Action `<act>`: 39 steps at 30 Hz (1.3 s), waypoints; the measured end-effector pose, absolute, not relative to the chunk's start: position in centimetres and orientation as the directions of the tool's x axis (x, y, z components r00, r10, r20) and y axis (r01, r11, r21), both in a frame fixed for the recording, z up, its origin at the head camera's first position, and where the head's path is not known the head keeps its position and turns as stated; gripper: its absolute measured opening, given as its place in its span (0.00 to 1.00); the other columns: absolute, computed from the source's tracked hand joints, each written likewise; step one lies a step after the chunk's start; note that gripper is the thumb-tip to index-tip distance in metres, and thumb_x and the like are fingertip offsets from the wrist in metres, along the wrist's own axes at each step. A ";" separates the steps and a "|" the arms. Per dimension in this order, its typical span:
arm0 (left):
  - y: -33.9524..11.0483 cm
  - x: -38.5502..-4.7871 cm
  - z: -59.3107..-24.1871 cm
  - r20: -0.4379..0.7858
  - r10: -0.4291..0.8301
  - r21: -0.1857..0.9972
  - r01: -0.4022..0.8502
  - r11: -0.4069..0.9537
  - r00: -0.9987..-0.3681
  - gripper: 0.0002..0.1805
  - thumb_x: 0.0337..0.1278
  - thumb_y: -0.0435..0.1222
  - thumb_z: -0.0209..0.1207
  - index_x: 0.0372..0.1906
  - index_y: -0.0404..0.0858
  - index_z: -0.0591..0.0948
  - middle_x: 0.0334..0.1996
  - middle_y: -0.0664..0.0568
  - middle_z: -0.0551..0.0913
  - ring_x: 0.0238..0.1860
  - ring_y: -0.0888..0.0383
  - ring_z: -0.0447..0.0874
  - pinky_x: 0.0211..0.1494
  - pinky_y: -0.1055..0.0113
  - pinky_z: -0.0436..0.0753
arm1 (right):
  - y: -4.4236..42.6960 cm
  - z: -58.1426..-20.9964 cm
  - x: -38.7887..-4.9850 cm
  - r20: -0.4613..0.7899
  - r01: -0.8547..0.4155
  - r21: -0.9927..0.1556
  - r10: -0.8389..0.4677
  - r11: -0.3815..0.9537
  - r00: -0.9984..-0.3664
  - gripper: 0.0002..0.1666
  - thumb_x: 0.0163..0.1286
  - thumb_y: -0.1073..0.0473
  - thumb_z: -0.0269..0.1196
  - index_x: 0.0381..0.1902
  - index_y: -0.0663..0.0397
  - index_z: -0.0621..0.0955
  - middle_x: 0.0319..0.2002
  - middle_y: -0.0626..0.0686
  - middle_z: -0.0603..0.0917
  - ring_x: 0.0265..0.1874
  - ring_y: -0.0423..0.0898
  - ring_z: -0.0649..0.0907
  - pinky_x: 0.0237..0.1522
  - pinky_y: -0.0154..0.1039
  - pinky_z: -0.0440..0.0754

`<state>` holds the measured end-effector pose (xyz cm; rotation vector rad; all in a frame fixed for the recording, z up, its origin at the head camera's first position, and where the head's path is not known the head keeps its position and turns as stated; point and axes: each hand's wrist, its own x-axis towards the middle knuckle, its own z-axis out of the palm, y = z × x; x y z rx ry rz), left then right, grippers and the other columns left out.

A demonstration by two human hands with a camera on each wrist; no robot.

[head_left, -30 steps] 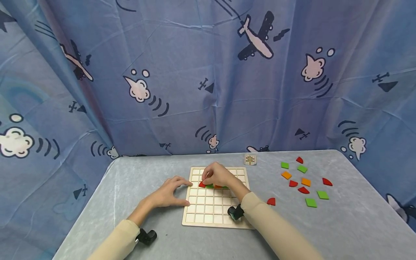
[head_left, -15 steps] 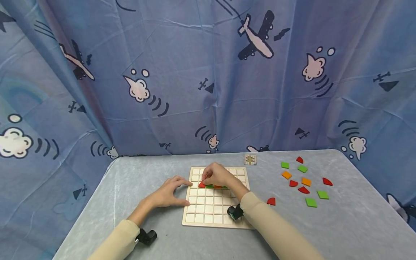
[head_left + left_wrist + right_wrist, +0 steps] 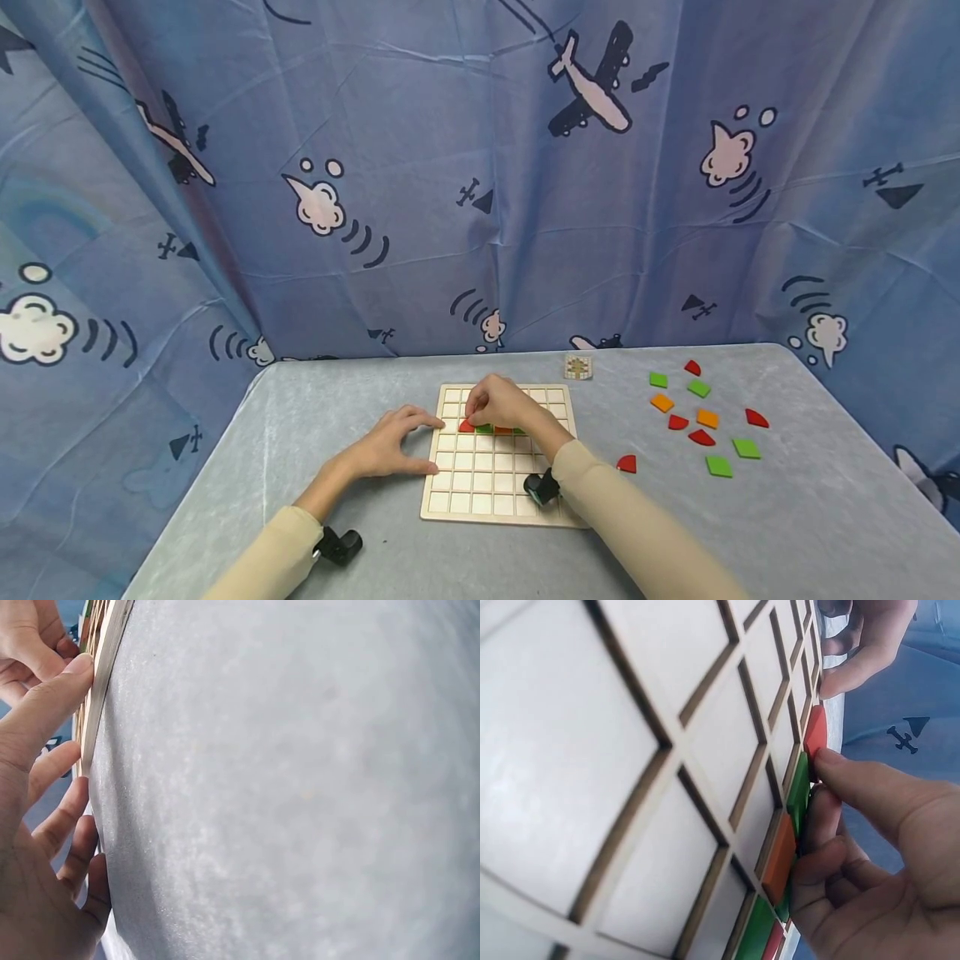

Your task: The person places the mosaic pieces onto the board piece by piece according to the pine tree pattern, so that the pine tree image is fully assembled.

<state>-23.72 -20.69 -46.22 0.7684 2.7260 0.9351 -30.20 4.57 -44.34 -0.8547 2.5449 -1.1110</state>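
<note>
A wooden grid board (image 3: 480, 483) lies on the table. My right hand (image 3: 501, 404) is over its upper left part, thumb and index finger pinching a red quarter-circle tile (image 3: 816, 733) at one cell. To the right of that tile, in the same row, are a green tile (image 3: 799, 791), an orange tile (image 3: 780, 855) and another green tile (image 3: 755, 930), partly covered by the hand in the head view. A red edge (image 3: 774, 943) shows beyond them in the right wrist view. My left hand (image 3: 393, 446) touches the board's left edge, thumb and fingers spread.
Loose red, green and orange tiles lie on the grey table's right side, among them an orange square (image 3: 707, 418) and a green square (image 3: 718, 467). A lone red quarter-circle (image 3: 627, 464) lies nearer the board. Behind it is a small pattern card (image 3: 578, 367). A blue printed curtain (image 3: 420, 208) hangs behind.
</note>
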 end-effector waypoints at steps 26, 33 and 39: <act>-20.5 -23.6 -46.3 0.020 0.517 0.616 0.417 0.668 -0.856 0.37 0.49 0.50 0.77 0.64 0.44 0.80 0.63 0.48 0.72 0.64 0.43 0.65 0.64 0.39 0.65 | 7.6 -43.9 -30.8 0.074 -0.429 -0.819 -0.671 0.381 -0.738 0.05 0.63 0.71 0.70 0.28 0.61 0.86 0.25 0.50 0.84 0.24 0.43 0.78 0.29 0.36 0.78; -20.6 -23.7 -46.5 0.035 0.524 0.605 0.436 0.667 -0.851 0.37 0.49 0.51 0.77 0.64 0.44 0.80 0.64 0.48 0.72 0.65 0.43 0.64 0.65 0.38 0.64 | 11.6 -43.7 -30.7 0.074 -0.443 -0.817 -0.694 0.369 -0.716 0.07 0.65 0.68 0.70 0.39 0.68 0.85 0.33 0.52 0.85 0.33 0.47 0.83 0.39 0.43 0.82; -20.6 -23.8 -46.6 0.030 0.522 0.602 0.432 0.672 -0.852 0.37 0.49 0.52 0.77 0.65 0.45 0.79 0.64 0.49 0.72 0.65 0.43 0.64 0.65 0.38 0.64 | 15.7 -43.5 -29.9 0.034 -0.409 -0.823 -0.684 0.394 -0.728 0.12 0.67 0.64 0.70 0.43 0.67 0.85 0.35 0.53 0.85 0.35 0.53 0.84 0.42 0.46 0.82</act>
